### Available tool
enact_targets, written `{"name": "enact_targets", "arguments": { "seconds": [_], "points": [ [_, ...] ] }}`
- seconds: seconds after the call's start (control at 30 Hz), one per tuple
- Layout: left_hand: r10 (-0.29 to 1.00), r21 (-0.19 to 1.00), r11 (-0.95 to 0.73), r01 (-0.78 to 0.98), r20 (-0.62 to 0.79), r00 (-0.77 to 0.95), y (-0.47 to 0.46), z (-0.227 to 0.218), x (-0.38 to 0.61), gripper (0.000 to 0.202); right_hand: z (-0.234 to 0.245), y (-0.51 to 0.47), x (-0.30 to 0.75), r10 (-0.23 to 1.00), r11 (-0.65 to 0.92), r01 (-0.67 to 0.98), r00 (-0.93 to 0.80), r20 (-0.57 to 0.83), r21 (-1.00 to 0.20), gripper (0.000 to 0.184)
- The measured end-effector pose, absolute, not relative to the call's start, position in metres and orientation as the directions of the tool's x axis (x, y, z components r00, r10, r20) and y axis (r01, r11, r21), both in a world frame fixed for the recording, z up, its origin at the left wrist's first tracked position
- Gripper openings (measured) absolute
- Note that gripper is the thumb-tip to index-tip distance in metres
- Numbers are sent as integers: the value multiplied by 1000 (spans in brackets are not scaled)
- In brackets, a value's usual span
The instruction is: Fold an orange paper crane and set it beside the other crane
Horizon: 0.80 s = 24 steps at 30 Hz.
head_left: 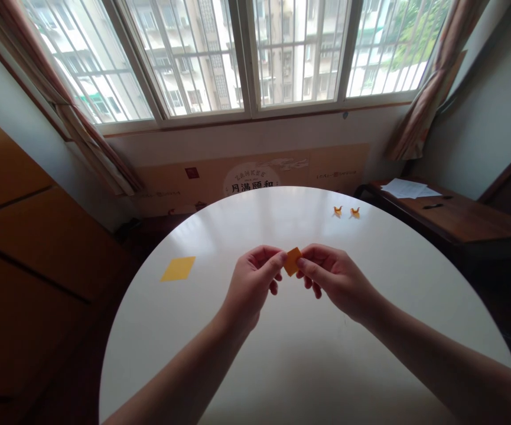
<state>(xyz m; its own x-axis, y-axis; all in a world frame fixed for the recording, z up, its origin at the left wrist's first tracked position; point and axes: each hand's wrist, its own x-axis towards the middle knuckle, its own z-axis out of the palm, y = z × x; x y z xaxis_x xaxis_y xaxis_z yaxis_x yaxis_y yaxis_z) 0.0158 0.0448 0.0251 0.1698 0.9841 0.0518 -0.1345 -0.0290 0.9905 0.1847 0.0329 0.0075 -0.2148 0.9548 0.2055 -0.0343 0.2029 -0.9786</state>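
Observation:
A small folded square of orange-yellow paper (292, 263) is held up over the middle of the table, turned so that a corner points down. My left hand (257, 273) pinches its left corner between thumb and forefinger. On the opposite side, the thumb and fingers of my right hand (329, 270) grip the right corner. The folded layers are too small to make out. Flat on the table to the left lies a yellow paper sheet (178, 269). Two little folded paper figures, one (337, 211) beside the other (355, 212), stand near the far right edge.
The round white table (264, 366) has a glossy, reflecting top. Behind it, a printed cardboard panel (162, 183) leans below the barred window. A dark wooden side table (481, 215) at the right carries white papers (408, 188). An orange-brown cabinet (20, 248) stands at the left.

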Motion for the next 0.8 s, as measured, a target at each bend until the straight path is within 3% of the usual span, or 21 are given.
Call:
{"name": "enact_targets", "arguments": {
  "seconds": [0.17, 0.43, 0.8],
  "points": [
    [975, 997, -68, -47, 77, 210, 49, 23, 13, 27, 5, 36, 184, 960, 181, 7, -220, 175, -983, 25],
    [963, 991, -96, 97, 68, 262, 52, 20, 11, 28, 6, 39, 184, 958, 258, 51, -141, 249, -965, 24],
    [978, 996, -84, 27, 77, 192, 56, 17, 8, 28, -1, 43, 183, 972, 85, -90, -212, 103, -992, 29]
  ]
}}
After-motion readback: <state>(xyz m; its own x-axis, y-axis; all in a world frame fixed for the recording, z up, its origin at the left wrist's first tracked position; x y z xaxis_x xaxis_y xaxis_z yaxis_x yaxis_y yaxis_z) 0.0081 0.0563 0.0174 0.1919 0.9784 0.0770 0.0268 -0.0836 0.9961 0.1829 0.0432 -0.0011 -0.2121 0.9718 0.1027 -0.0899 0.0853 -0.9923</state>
